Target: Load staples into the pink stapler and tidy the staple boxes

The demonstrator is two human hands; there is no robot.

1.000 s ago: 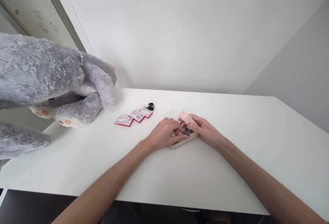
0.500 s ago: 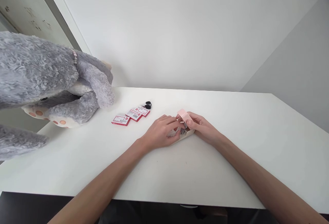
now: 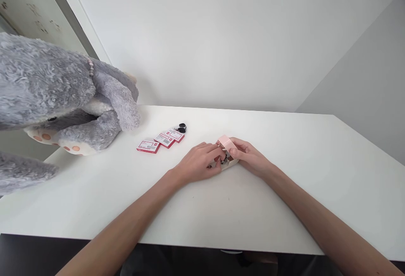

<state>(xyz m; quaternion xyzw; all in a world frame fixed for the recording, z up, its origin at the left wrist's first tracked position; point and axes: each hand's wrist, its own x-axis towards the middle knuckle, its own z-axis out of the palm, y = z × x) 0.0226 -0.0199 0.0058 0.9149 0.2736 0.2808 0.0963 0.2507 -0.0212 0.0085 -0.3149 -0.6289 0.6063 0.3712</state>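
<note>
A stapler with a pink top and a cream base lies on the white table, its top raised and metal parts showing inside. My right hand is closed around its right end, thumb on the pink top. From the left, my left hand reaches over the base, with bent thumb and fingers closed at the metal parts. Whether a small piece is pinched there is hidden by the fingers.
Three red-and-white small boxes lie left of my hands, two of them touching. Behind them is a black staple remover. A big grey plush toy fills the left side of the white table. A wall stands behind.
My left fingers have shifted slightly at the stapler's metal parts. The right hand keeps its hold, and the whole view has tilted a little.
</note>
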